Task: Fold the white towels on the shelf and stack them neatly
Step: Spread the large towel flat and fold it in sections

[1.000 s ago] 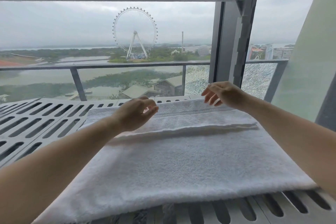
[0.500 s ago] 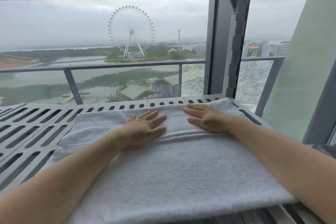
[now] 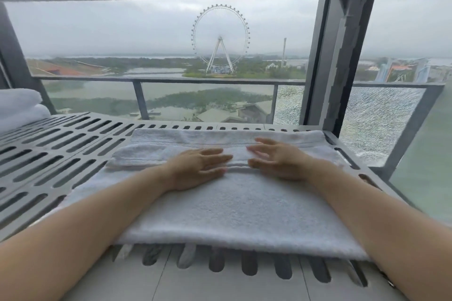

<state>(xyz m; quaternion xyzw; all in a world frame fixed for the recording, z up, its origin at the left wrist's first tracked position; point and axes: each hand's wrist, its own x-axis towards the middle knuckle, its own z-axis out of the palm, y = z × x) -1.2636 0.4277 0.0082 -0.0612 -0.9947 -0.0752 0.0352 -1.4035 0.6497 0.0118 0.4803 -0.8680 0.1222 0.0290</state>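
**A:** In the head view, where does the towel lie?

**B:** The white towel (image 3: pixel 232 205) is spread flat on the slotted grey shelf (image 3: pixel 49 154), toward its right end. Its near edge reaches the front row of slots. Its far part is doubled over toward me, so a thicker band runs across the back.

**A:** And your hands?

**B:** My left hand (image 3: pixel 195 171) lies palm down on the edge of that fold. Its fingers (image 3: pixel 212 160) are straight and close together, gripping nothing. My right hand (image 3: pixel 281 161) is just beside it over the same fold, its fingers spread wide and loose. That hand is blurred, so I cannot tell whether it presses the cloth or hangs just above it.

**A:** Anything else on the shelf?

**B:** There are folded towels (image 3: pixel 19 107) stacked at the far left end, well apart from my hands. Beyond the shelf are a railing (image 3: pixel 208 80) and a Ferris wheel (image 3: pixel 220 39).
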